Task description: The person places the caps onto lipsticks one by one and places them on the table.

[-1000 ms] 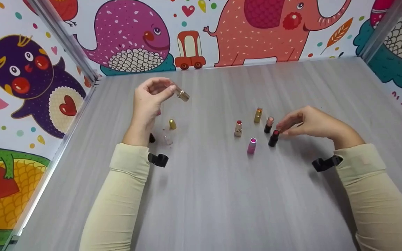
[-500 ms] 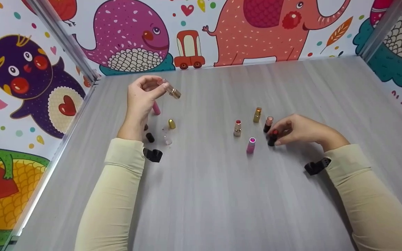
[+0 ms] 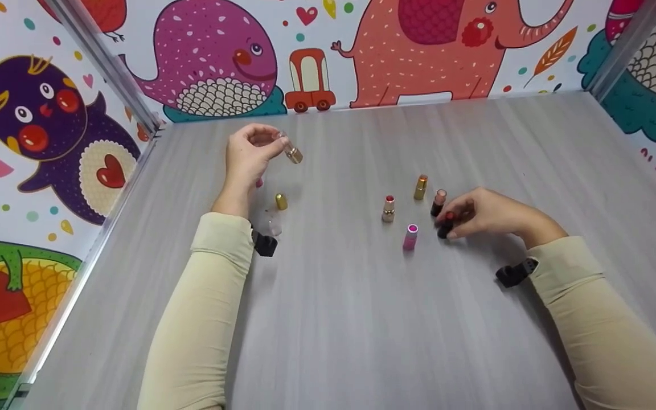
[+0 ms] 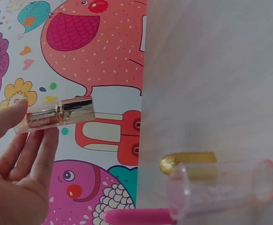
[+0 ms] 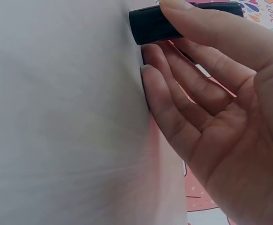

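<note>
My left hand [image 3: 248, 156] pinches a lipstick [image 3: 294, 153] with a clear cap and gold base, held tilted above the table; the left wrist view shows this lipstick [image 4: 75, 113] between thumb and fingers. My right hand [image 3: 493, 215] has thumb and fingers around a black lipstick [image 3: 447, 225] with a red tip, upright on the table; its black case [image 5: 157, 24] shows in the right wrist view. Close by stand a black lipstick with a pinkish tip [image 3: 438, 203], a gold one [image 3: 421, 187], a red-tipped one [image 3: 388, 209] and a pink one [image 3: 410, 237].
Beside my left wrist are a gold cap [image 3: 281, 201] and a clear cap [image 3: 274, 227]. A pink cap [image 4: 141, 216] lies near them in the left wrist view. Patterned panels [image 3: 316, 34] border the grey table [image 3: 356, 319] at the back and sides.
My right hand has moved left and closed its fingers around the black lipstick. My left hand went a little left, then back right, still pinching the clear-capped lipstick.
</note>
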Action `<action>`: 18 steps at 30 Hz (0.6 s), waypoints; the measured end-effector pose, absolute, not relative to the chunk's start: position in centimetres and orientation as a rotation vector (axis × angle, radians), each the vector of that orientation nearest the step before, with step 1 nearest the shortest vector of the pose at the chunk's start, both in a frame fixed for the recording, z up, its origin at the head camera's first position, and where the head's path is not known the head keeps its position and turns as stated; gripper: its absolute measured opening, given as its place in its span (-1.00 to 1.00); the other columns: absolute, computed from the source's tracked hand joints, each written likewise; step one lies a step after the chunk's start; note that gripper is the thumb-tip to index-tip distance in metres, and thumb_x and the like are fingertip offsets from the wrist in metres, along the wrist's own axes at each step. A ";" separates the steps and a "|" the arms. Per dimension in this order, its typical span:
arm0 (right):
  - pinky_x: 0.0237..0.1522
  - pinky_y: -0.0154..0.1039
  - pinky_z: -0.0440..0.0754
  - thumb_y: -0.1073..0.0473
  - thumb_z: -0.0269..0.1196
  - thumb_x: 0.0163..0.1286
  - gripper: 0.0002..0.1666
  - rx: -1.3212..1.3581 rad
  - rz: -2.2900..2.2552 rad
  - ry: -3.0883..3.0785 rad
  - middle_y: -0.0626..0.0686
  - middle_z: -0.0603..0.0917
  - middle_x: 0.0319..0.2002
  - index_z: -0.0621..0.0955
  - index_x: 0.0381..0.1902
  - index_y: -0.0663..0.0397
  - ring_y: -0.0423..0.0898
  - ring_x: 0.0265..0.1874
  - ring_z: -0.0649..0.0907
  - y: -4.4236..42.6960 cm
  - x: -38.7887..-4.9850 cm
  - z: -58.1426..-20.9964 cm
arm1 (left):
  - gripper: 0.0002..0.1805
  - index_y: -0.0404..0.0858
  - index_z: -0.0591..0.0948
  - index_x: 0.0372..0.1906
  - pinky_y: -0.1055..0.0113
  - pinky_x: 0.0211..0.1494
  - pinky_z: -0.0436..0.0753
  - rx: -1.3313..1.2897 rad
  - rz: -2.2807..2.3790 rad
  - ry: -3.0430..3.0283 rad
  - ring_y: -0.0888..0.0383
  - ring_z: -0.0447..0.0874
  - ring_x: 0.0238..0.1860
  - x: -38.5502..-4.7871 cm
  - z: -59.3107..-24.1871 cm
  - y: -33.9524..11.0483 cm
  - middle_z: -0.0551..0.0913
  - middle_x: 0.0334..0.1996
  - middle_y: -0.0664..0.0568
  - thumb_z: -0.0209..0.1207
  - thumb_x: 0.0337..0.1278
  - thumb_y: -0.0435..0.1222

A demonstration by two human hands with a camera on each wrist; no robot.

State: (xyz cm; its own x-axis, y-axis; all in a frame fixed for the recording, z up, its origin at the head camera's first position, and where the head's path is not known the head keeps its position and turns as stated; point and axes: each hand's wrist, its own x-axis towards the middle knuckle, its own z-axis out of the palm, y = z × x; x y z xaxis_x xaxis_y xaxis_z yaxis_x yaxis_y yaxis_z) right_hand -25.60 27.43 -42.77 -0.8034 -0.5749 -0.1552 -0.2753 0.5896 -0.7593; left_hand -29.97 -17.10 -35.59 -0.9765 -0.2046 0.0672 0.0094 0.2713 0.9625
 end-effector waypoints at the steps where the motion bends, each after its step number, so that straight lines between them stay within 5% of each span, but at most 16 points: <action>1: -0.08 -0.44 0.61 0.29 0.60 0.22 -0.64 -0.688 -1.063 2.439 0.03 0.83 -0.10 0.83 -0.01 0.10 -0.17 -0.14 0.66 27.4 -25.6 -42.8 | -0.75 -0.20 0.72 0.02 0.22 0.27 0.67 0.191 -1.758 -2.380 0.08 0.69 0.10 -30.1 -35.7 -17.0 0.73 -0.01 -0.03 0.46 0.33 -0.26; 18: -0.12 -0.43 0.62 0.31 0.61 0.19 -0.71 -0.701 -1.073 2.425 0.03 0.84 -0.19 0.84 -0.11 0.09 -0.22 -0.23 0.68 27.3 -25.6 -42.9 | -0.78 -0.28 0.67 -0.06 0.21 0.09 0.61 0.267 -1.398 -2.654 0.04 0.58 -0.02 -32.2 -37.8 -16.5 0.68 -0.07 -0.10 0.45 0.33 -0.30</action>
State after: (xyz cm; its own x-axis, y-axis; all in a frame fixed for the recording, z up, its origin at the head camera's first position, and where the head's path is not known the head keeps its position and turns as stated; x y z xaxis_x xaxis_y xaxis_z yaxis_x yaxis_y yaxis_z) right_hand -25.60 27.30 -42.95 -0.7959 -0.5862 -0.1517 -0.2820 0.5805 -0.7638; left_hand -32.25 -16.46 -37.82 -0.9759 -0.2159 0.0320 -0.0957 0.5553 0.8261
